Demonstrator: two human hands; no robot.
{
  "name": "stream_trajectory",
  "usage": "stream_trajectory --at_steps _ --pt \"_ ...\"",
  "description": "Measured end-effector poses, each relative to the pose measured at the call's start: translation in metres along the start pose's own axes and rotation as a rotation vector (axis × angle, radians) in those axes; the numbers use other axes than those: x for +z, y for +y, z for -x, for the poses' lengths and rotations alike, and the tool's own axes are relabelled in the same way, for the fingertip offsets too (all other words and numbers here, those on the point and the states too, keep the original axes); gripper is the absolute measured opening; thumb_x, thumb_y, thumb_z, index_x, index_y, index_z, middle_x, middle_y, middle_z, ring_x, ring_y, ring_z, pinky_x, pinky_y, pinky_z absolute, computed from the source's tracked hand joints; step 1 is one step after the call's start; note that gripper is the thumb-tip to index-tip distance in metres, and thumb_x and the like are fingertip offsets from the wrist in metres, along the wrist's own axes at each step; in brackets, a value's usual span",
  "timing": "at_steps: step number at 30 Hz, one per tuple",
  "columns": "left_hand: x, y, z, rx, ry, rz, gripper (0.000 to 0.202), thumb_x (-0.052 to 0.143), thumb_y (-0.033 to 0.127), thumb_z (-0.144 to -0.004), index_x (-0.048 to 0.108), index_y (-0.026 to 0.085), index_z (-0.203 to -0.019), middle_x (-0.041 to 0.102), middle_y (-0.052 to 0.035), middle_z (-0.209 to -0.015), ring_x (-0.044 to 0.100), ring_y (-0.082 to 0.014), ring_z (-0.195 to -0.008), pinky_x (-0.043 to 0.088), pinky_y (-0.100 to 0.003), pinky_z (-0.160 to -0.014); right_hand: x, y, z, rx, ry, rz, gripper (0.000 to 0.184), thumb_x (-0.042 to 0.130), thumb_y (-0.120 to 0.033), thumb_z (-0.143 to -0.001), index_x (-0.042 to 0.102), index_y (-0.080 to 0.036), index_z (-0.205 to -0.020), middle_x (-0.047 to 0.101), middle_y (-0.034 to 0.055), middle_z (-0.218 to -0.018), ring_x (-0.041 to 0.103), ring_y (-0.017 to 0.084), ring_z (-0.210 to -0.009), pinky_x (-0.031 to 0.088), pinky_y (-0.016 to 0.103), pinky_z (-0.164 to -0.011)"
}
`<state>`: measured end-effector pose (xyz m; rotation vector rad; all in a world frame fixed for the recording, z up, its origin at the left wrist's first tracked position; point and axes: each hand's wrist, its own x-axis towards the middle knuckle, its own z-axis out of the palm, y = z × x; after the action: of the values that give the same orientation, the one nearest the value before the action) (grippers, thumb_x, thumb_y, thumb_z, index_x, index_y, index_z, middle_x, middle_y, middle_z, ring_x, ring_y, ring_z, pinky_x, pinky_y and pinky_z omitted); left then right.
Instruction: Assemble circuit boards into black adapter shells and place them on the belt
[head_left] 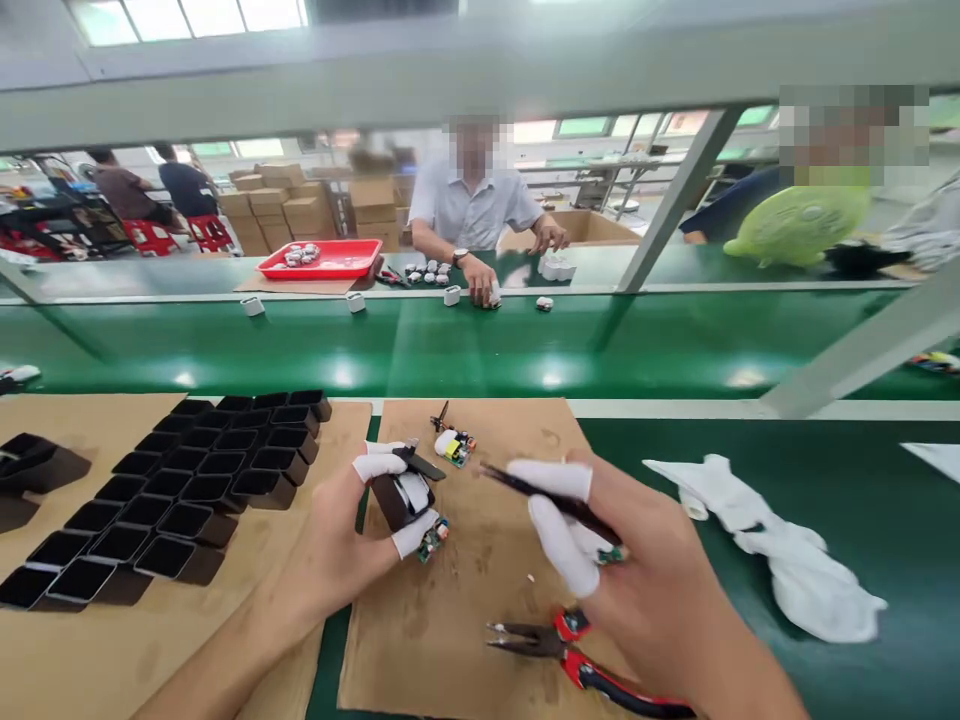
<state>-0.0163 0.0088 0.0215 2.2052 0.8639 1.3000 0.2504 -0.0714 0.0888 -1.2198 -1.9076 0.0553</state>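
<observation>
My left hand, with white finger cots, holds a small black housing with a green circuit board sticking out below it. My right hand, also with finger cots, grips thin black tweezers whose tip points left toward the housing. Both hands hover over a brown cardboard mat. Another small circuit board with a white part lies on the mat beyond the housing. Red-handled pliers lie on the mat just below my right hand.
Several empty black housings stand in rows on cardboard at left. White cloth gloves lie on the green mat at right. A green conveyor belt carries small white parts. Across it a person works beside a red tray. Metal frame struts cross at right.
</observation>
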Motion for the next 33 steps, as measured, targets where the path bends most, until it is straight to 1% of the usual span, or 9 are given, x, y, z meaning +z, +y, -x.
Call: stream_trajectory --at_steps 3,5,7,11,13,19,24,29,33 --pt "-0.002 0.002 0.005 -0.009 0.025 -0.13 0.045 0.089 0.022 -0.094 0.06 0.03 -0.129 0.082 0.0019 -0.103 0.074 -0.0154 -0.077 0.062 -0.028 -0.074 0.007 -0.009 0.007 -0.125 -0.037 0.119 0.017 0.061 -0.014 -0.111 0.068 -0.025 -0.1 0.062 -0.0042 -0.071 0.054 0.013 -0.055 0.037 0.031 -0.052" --pt "-0.004 0.007 0.006 -0.068 0.025 -0.19 0.049 0.09 0.025 -0.092 0.06 0.029 -0.132 0.082 -0.0002 -0.108 0.073 -0.0149 -0.073 0.058 -0.025 -0.062 0.012 -0.009 0.008 -0.139 -0.055 0.174 0.034 0.06 -0.017 -0.114 0.055 -0.026 -0.082 0.053 -0.006 -0.063 0.043 0.013 -0.051 0.03 0.035 -0.051" --pt "-0.006 0.012 0.007 -0.114 0.021 -0.214 0.052 0.09 0.029 -0.092 0.061 0.029 -0.135 0.083 -0.0024 -0.112 0.077 -0.0174 -0.077 0.06 -0.027 -0.06 0.017 -0.007 0.009 -0.124 -0.064 0.186 0.041 0.057 -0.017 -0.115 0.048 -0.027 -0.077 0.05 -0.0059 -0.062 0.039 0.014 -0.051 0.027 0.037 -0.051" --pt "-0.007 0.016 0.013 -0.14 0.04 -0.209 0.058 0.091 0.029 -0.088 0.061 0.028 -0.137 0.085 -0.0073 -0.12 0.085 -0.0265 -0.095 0.071 -0.038 -0.078 0.024 -0.004 0.012 -0.091 -0.104 0.149 0.04 0.056 -0.011 -0.112 0.048 -0.027 -0.076 0.053 -0.0051 -0.063 0.041 0.014 -0.052 0.029 0.037 -0.053" --pt "-0.006 0.016 0.018 -0.154 0.06 -0.177 0.063 0.093 0.028 -0.086 0.06 0.029 -0.139 0.085 -0.0078 -0.123 0.085 -0.0274 -0.096 0.072 -0.04 -0.081 0.027 -0.004 0.014 -0.087 -0.114 0.142 0.041 0.056 -0.009 -0.111 0.048 -0.026 -0.074 0.055 -0.0045 -0.063 0.042 0.014 -0.052 0.03 0.037 -0.053" --pt "-0.001 0.023 0.021 -0.286 0.11 -0.194 0.054 0.095 0.035 -0.078 0.069 0.027 -0.125 0.086 -0.009 -0.115 0.085 -0.03 -0.089 0.07 -0.04 -0.069 0.036 -0.005 0.016 -0.057 -0.153 0.161 0.04 0.059 -0.012 -0.113 0.059 -0.024 -0.075 0.063 -0.0019 -0.066 0.053 0.014 -0.055 0.036 0.038 -0.054" --pt "0.004 0.027 0.023 -0.265 0.185 -0.203 0.056 0.094 0.037 -0.078 0.066 0.03 -0.127 0.085 -0.0081 -0.115 0.084 -0.0288 -0.089 0.066 -0.036 -0.061 0.032 -0.009 0.016 -0.068 -0.164 0.186 0.041 0.055 -0.012 -0.113 0.066 -0.023 -0.075 0.069 -0.0006 -0.068 0.056 0.014 -0.054 0.041 0.036 -0.054" --pt "-0.002 0.019 0.033 -0.342 0.098 -0.146 0.057 0.1 0.035 -0.076 0.07 0.029 -0.123 0.084 -0.0076 -0.116 0.086 -0.0313 -0.097 0.069 -0.038 -0.07 0.032 -0.011 0.014 -0.049 -0.153 0.185 0.034 0.057 -0.012 -0.112 0.075 -0.025 -0.086 0.076 0.0 -0.074 0.064 0.015 -0.058 0.048 0.033 -0.058" --pt "-0.008 0.012 0.041 -0.367 0.07 -0.143 0.064 0.103 0.036 -0.073 0.069 0.029 -0.126 0.085 -0.0086 -0.121 0.085 -0.0293 -0.095 0.067 -0.035 -0.064 0.034 -0.011 0.013 -0.069 -0.169 0.174 0.032 0.053 -0.007 -0.111 0.074 -0.024 -0.094 0.08 0.0015 -0.081 0.069 0.016 -0.064 0.048 0.035 -0.059"
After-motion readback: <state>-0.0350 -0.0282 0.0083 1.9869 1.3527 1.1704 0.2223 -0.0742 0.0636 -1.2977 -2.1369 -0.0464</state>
